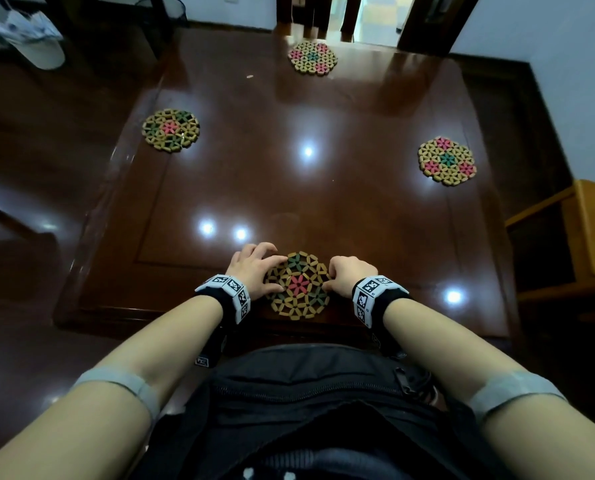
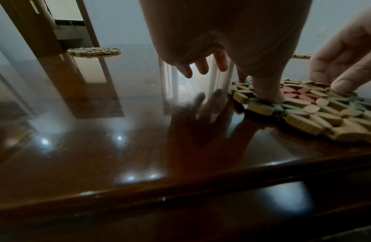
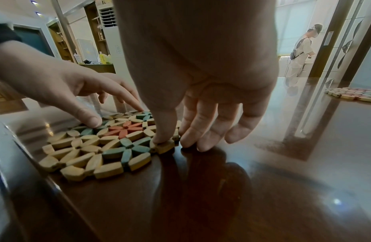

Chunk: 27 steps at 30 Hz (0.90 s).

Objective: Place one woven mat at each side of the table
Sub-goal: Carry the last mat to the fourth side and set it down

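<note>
Four round woven mats of tan, pink and green beads lie on the glossy dark wooden table (image 1: 358, 220). One mat (image 1: 171, 130) is at the left side, one (image 1: 312, 58) at the far side and one (image 1: 446, 160) at the right side. The fourth mat (image 1: 297, 285) (image 2: 317, 111) (image 3: 97, 147) lies flat at the near edge in front of me. My left hand (image 1: 254, 271) (image 3: 115, 114) touches its left part with thumb and index finger, the other fingers raised. My right hand (image 1: 346, 275) (image 3: 180, 140) rests its thumb on the mat's right rim, fingertips on the table beside it.
The table's raised front rim (image 1: 219, 315) runs just below the near mat. A wooden chair (image 1: 593, 230) stands at the right and a white bin (image 1: 43, 46) at the far left. A person (image 3: 300, 52) stands in a doorway beyond the table.
</note>
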{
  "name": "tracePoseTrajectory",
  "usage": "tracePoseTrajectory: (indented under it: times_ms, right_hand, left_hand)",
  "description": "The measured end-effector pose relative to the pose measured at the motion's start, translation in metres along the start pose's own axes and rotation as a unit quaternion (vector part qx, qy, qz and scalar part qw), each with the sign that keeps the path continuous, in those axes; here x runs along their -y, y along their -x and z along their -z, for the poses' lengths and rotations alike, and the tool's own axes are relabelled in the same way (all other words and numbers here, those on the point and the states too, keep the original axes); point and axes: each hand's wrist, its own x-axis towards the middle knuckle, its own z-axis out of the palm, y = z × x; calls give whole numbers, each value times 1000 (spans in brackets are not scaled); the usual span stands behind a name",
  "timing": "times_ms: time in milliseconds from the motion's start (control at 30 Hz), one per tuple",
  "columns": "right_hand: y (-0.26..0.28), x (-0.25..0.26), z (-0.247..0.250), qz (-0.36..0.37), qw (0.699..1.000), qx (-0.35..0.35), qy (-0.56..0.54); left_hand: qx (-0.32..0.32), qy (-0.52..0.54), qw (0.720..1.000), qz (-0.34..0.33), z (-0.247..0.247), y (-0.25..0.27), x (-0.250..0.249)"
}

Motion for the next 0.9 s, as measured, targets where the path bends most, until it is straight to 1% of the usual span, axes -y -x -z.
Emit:
tracePoseTrajectory:
  times_ms: [767, 900]
  right_hand:
    - [1, 2, -3, -6, 1000, 3, -22]
    - [3, 2, -2, -1, 1000, 6, -23]
  left_hand:
    - [9, 12, 1000, 5, -2, -1, 6]
    - [2, 18, 1000, 8, -3, 0, 6]
